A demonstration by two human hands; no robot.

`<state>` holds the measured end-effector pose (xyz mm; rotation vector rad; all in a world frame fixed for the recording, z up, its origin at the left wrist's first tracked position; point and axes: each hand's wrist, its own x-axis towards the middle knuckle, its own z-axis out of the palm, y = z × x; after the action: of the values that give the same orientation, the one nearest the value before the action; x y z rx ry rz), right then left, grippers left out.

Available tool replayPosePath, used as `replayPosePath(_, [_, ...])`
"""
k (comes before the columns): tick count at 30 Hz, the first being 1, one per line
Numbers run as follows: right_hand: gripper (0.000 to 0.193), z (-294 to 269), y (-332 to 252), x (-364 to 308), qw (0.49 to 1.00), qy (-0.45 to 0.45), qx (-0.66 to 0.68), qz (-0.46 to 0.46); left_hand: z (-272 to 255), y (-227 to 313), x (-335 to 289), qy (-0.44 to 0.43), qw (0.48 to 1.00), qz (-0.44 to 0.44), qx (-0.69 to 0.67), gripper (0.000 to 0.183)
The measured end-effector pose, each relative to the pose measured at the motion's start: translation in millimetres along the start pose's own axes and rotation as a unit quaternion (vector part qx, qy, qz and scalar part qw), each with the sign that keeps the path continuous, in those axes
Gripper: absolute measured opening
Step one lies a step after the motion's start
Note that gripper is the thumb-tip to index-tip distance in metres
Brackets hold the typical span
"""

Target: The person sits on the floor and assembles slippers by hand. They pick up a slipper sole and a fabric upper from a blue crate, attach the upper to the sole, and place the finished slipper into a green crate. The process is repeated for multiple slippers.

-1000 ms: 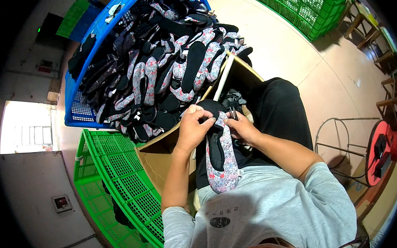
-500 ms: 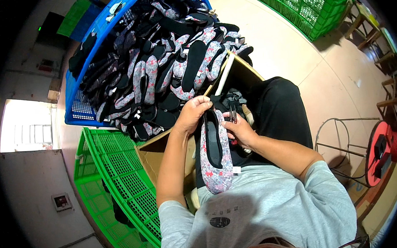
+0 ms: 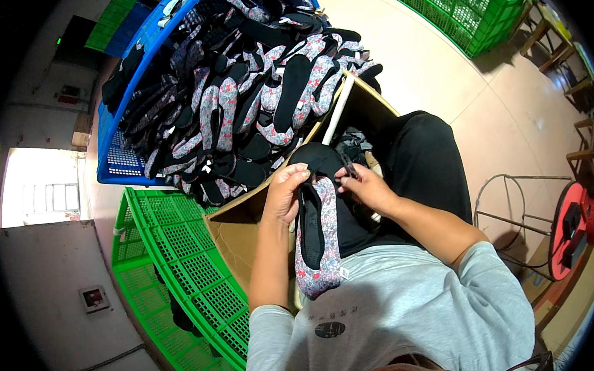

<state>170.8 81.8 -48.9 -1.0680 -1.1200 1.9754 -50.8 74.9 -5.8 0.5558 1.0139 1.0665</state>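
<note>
In the head view, the left hand point(image 3: 287, 191) pinches the heel end of a floral fabric slipper point(image 3: 328, 227) between thumb and fingers, while the right hand point(image 3: 370, 187) is curled around dark thread snips point(image 3: 349, 164), its fingertips close to that same heel end; whether they touch the cloth cannot be told, and the blades are too blurred to read. The slipper hangs toe-down over the person's lap, its black-lined foot opening facing up, its toe against the front of a grey T-shirt point(image 3: 408, 293). A small white label point(image 3: 344, 273) sticks out from the slipper's side near the toe, its print too small to make out. The shirt's chest carries a dark oval emblem point(image 3: 330, 329) with a short row of small printed characters above it. Black trousers point(image 3: 432, 169) cover the legs. Just ahead and to the left stands a cardboard box point(image 3: 230, 245), a white rod point(image 3: 338, 111) at its far side. Beyond it, a heap of slippers point(image 3: 240, 95), floral and black, fills a blue plastic crate point(image 3: 114, 148), several showing little white tags. Green mesh crates point(image 3: 188, 270) stand at the left, another green crate point(image 3: 462, 12) at the upper right, and a red reel point(image 3: 567, 230) with a wire frame at the right.
</note>
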Motion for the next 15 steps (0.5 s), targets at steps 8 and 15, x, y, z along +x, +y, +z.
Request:
replayPosePath(8, [0.033, -4.0, -35.8, -14.1, 0.989, -0.124, -0.039, -0.070, 7.5, -13.0, -7.3, 0.067, 0.992, 0.038, -0.100, 0.010])
replayPosePath(15, [0.028, -10.9, -46.0, -14.9, 0.981, -0.189, -0.017, -0.039, 18.8, -7.5, -4.2, 0.067, 0.992, 0.003, -0.108, 0.010])
